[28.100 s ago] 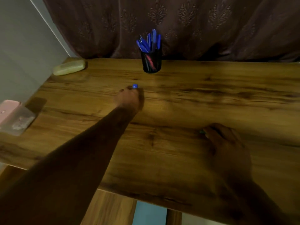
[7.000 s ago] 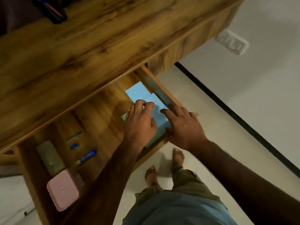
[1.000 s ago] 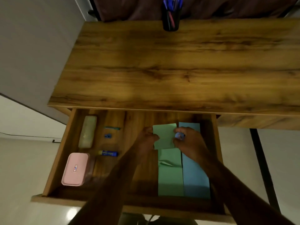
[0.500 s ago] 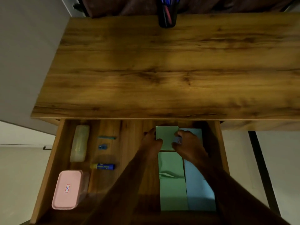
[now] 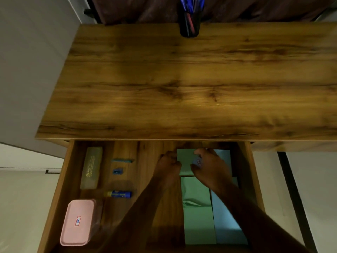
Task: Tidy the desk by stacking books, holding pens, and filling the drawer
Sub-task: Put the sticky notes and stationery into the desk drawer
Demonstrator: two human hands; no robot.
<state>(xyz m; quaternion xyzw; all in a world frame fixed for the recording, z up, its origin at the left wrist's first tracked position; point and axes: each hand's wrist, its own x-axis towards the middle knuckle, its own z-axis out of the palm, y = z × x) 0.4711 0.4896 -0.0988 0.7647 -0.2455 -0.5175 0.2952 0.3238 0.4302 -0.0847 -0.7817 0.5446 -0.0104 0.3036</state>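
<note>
Nothing is reading clearly. Gold lettering [image 5: 90,168] is running along the pale green case [image 5: 95,152] by the drawer's [image 5: 250,179] left wall, too blurred to read. A small white label [image 5: 78,220] is showing on the pink box [image 5: 76,232] at the near left corner, illegible.

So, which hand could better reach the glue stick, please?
Probably left: the left hand, gripping the green pad, is nearer the glue stick; the right hand holds a small blue item.
</note>
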